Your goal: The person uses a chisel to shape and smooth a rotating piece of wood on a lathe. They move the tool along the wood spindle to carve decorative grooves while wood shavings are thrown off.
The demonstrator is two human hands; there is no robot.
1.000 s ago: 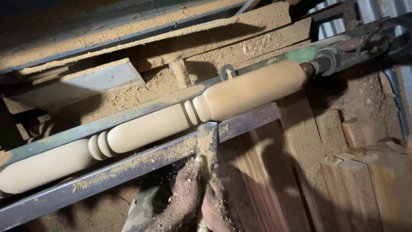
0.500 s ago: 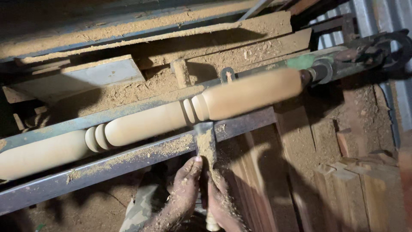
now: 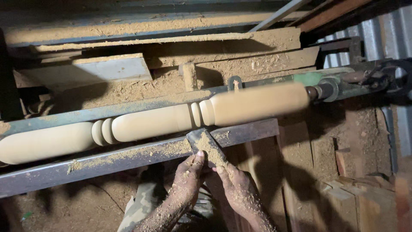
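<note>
Both hands on a flat chisel [image 3: 205, 145], blade laid over the near metal rail [image 3: 128, 159], tip just short of the wooden spindle [image 3: 154, 122]. Left hand [image 3: 186, 178] grip clamped on the blade's left edge; right hand [image 3: 236, 187] grip closed on it from the right. Chisel handle hidden under the hands, sawdust caked over the blade. Spindle runs left to right on the lathe [image 3: 330, 88], right part blurred, left end cut off by the frame. Forearms cut off at the near edge; dark below the rail, hard to read.
</note>
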